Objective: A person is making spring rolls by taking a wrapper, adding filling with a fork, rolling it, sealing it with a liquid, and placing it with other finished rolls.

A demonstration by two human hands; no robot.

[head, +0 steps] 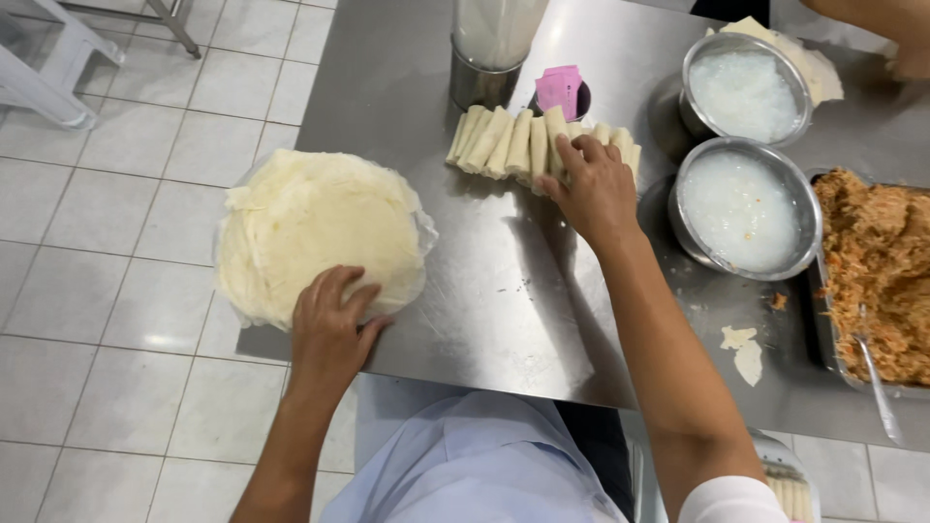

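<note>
Left hand (332,324): lower centre-left of frame, palm down, fingers spread and resting on the near edge of the wrapper stack (315,232); pressing flat, not grasping.
Wrapper stack: round pile of thin pale sheets, left of centre, lying on the left part of the steel table (465,291) and overhanging its left edge.
Right hand (593,189): centre of frame, fingers laid over the row of rolls (528,145); fingertips on one roll near the middle of the row. Cannot tell whether it pinches that roll or only touches it.
Row of rolls: pale rolled pieces, side by side, upper centre, just in front of a metal cup (481,82).
Pink item (561,89): small, sits in a dark dish behind the row.
Bowls: two metal bowls with white mushy contents, upper right (744,89) and centre right (744,208).
Tray of filling (877,276): orange-brown shredded mix, right edge; a spoon (877,378) lies in it.
Scraps (744,351): pale wrapper bits on the table, lower right.
</note>
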